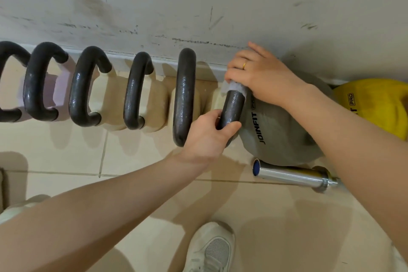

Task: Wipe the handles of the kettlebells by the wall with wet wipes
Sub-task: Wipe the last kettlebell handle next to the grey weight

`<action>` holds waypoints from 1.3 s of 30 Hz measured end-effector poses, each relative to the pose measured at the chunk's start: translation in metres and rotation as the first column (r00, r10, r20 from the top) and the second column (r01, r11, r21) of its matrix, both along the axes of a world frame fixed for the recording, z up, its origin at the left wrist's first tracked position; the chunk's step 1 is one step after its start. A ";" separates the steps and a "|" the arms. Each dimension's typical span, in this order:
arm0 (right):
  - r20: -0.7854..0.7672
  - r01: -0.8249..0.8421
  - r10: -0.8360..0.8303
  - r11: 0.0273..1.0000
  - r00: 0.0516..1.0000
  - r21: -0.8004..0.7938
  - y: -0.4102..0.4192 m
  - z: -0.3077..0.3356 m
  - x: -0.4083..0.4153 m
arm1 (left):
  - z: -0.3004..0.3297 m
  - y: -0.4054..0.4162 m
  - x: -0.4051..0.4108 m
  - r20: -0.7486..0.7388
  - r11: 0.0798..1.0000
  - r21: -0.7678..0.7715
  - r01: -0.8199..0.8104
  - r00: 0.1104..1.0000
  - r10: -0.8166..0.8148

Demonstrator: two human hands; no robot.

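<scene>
A: Wiping the grey kettlebell's handle (231,106), against the wall (198,6), beside the yellow one (373,104). I read this as mid-wipe.

B: Hands?

A: Right hand (258,73) has its fingers curled round the wet wipe (234,88) at the handle's wall end; left hand (209,137) grips the near end, steadying.

B: Next?

A: Likely drawing the wipe along toward the left hand.

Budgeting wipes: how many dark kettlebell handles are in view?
6: five handles along the wall; one on the grey kettlebell, gripped by left hand and right hand. Yellow kettlebell's handle hidden.
</scene>
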State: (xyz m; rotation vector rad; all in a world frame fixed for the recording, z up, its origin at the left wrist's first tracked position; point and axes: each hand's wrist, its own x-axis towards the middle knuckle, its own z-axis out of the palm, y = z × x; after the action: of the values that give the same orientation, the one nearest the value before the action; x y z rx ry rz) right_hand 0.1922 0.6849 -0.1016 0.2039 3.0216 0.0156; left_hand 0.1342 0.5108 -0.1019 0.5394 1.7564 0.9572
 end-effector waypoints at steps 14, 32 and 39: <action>0.238 0.582 -0.568 0.562 0.788 -0.588 0.000 -0.003 -0.011 | -0.015 -0.025 0.004 -0.090 0.999 0.046 0.020 0.996 -0.016; 0.693 0.214 -0.718 -0.669 0.059 -0.711 -0.027 0.008 -0.022 | -0.016 -0.019 0.005 -0.040 0.997 0.070 -0.032 0.999 0.035; 0.646 0.161 -0.760 -0.630 0.074 -0.760 -0.038 -0.005 -0.026 | -0.015 -0.015 0.006 -0.033 0.997 0.073 -0.019 0.999 0.022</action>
State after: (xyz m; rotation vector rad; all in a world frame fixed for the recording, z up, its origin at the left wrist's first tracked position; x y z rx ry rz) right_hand 0.1657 0.6472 -0.1062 2.2070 1.1726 -2.4184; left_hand 0.1405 0.4956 -0.1169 0.5884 1.7660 1.0347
